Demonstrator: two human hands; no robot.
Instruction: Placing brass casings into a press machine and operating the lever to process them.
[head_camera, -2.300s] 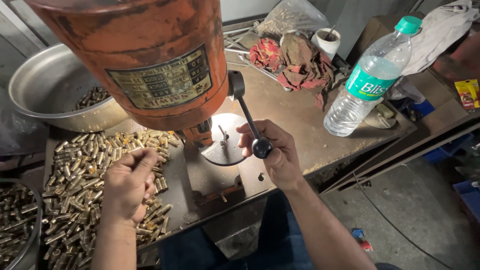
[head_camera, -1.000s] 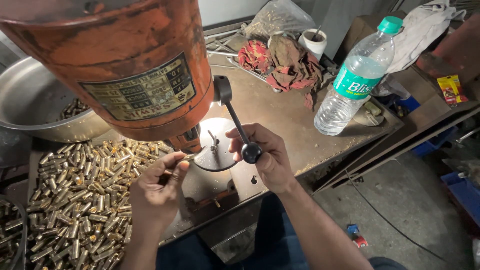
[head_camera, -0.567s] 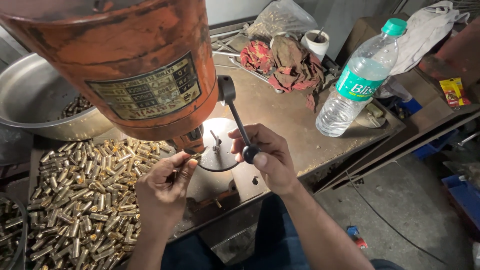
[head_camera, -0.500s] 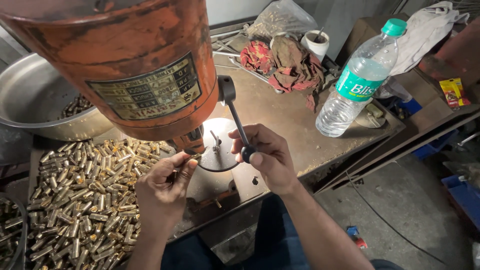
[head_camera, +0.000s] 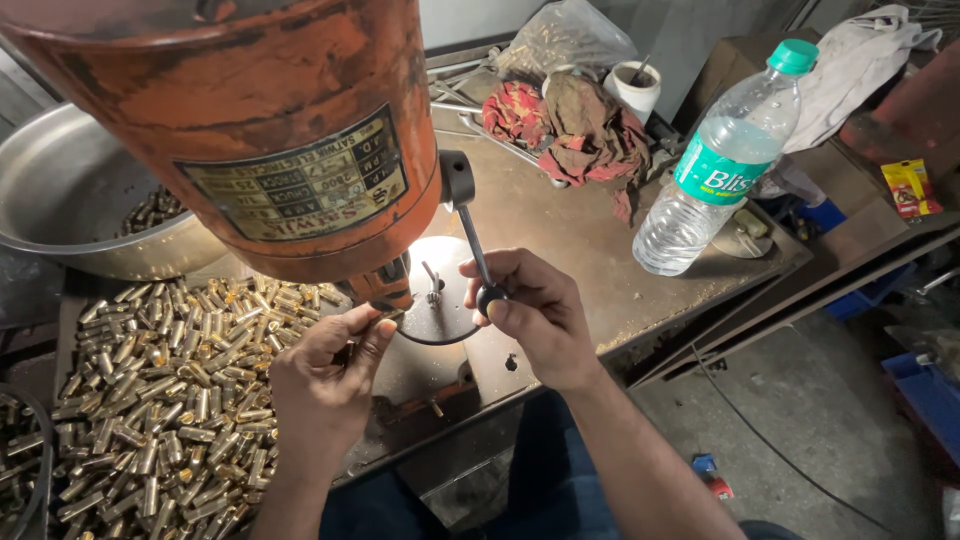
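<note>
An orange drill press head (head_camera: 300, 150) fills the upper left. My right hand (head_camera: 535, 315) grips the black knob of its feed lever (head_camera: 472, 240). My left hand (head_camera: 325, 385) pinches a small brass piece (head_camera: 388, 316) right under the spindle, beside the lit round work plate (head_camera: 440, 300) with a small upright fixture on it. A heap of brass cylindrical pieces (head_camera: 160, 390) lies on the bench left of my left hand.
A large metal bowl (head_camera: 60, 200) with a few brass pieces stands at the back left. A clear water bottle (head_camera: 715, 165), red and brown rags (head_camera: 575, 125), a white cup (head_camera: 637, 88) and a plastic bag sit on the steel bench (head_camera: 590, 260). Floor lies to the right.
My left hand rose from the brass heap and brought a piece to the spindle. My right hand stayed on the lever knob, which has moved slightly.
</note>
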